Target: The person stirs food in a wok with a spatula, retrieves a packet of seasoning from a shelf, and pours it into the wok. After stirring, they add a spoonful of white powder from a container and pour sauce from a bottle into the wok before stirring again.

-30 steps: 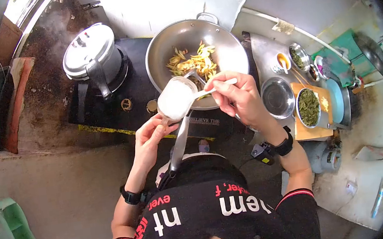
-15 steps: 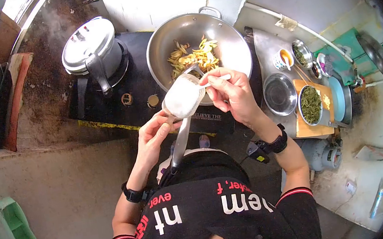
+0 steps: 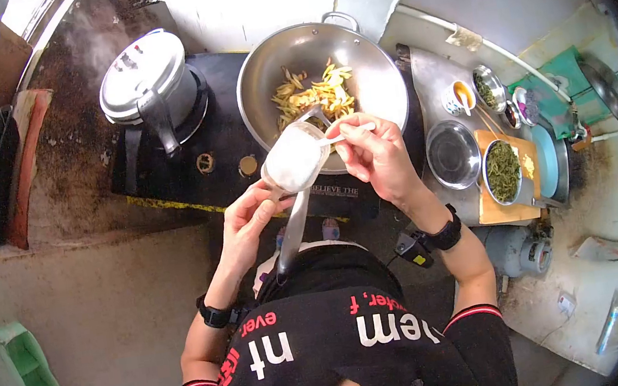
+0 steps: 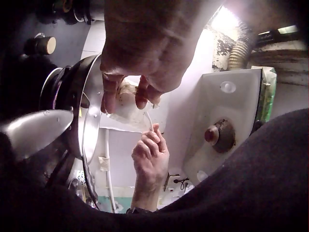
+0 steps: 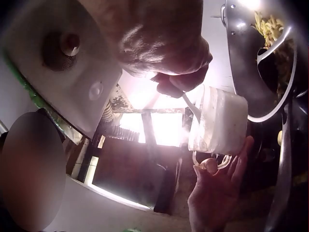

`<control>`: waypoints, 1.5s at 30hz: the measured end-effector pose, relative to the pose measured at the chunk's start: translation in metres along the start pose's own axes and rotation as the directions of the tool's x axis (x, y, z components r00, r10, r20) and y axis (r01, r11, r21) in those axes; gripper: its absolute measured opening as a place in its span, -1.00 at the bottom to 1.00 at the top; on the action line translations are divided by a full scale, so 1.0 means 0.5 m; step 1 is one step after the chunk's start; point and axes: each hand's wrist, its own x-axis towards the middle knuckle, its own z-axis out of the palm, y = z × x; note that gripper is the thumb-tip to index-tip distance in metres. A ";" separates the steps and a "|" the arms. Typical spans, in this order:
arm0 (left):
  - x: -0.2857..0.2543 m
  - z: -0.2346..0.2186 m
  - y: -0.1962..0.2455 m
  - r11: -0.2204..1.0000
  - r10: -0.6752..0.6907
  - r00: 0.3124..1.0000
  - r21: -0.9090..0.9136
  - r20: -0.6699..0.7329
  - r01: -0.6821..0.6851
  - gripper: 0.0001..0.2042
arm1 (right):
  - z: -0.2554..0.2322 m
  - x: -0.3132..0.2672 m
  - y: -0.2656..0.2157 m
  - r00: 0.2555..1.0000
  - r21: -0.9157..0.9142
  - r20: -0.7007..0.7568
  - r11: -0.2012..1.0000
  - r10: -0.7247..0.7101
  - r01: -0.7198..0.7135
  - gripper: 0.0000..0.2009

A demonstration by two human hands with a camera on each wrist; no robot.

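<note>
My left hand (image 3: 246,221) grips a clear plastic container in the head view, fingers and thumb at its near end. White grains (image 3: 293,162) fill much of this tilted tub (image 5: 229,121). In my right hand (image 3: 383,160) a white spoon (image 5: 192,106) is pinched between thumb and fingers, its lower end inside the container. Both hands are over the near rim of a steel wok (image 3: 259,78). Yellowish sliced food (image 3: 331,90) lies in the wok. A spatula (image 3: 294,230) leans there, its head partly hidden by the tub and its handle pointing toward my body.
Left of the wok stands a pressure cooker (image 3: 142,78) on the black cooktop (image 3: 221,87), with steam nearby. To the right are a steel basin (image 3: 452,154), a bowl of green strips (image 3: 504,171) on a cutting board (image 3: 495,211), and a cup (image 3: 460,97). Below sits a gas cylinder (image 3: 523,250).
The spoon and my right hand have moved slightly closer over the container, and less of the spoon's handle shows. The container has shifted a little. Over the last half second both hands stay nearly still.
</note>
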 end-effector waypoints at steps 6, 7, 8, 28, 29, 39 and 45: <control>0.011 -0.018 -0.014 0.999 -0.021 0.999 -0.050 -0.030 0.020 -0.84 | -0.035 0.002 -0.019 0.998 0.096 -0.069 0.995 -0.009 0.015 -0.82; 0.011 -0.022 -0.014 0.998 -0.024 1.000 -0.053 -0.019 0.023 -0.84 | -0.042 0.002 -0.032 0.993 0.076 -0.116 0.997 -0.020 0.029 -0.82; 0.010 -0.026 -0.014 0.999 -0.003 0.999 -0.041 -0.045 0.001 -0.81 | -0.053 0.003 -0.042 0.989 0.090 -0.144 0.995 -0.032 0.045 -0.82; -0.016 -0.049 0.005 0.999 0.019 0.994 -0.036 -0.108 -0.023 -0.81 | -0.245 0.128 0.090 0.973 -0.297 -0.215 0.955 -0.084 0.017 -0.83; -0.016 -0.048 0.003 0.999 0.018 0.995 -0.045 -0.099 -0.022 -0.81 | -0.244 0.132 0.089 0.974 -0.299 -0.211 0.954 -0.085 0.018 -0.83; -0.010 -0.039 -0.017 0.998 -0.004 0.993 -0.055 -0.121 -0.002 -0.85 | -0.171 0.079 0.018 0.957 -0.622 -0.084 0.765 -0.279 0.168 -0.82; 0.010 -0.010 -0.018 0.998 -0.012 0.989 -0.066 -0.149 0.002 -0.84 | -0.093 0.025 -0.054 0.958 -0.077 -0.235 0.986 -0.163 0.149 -0.82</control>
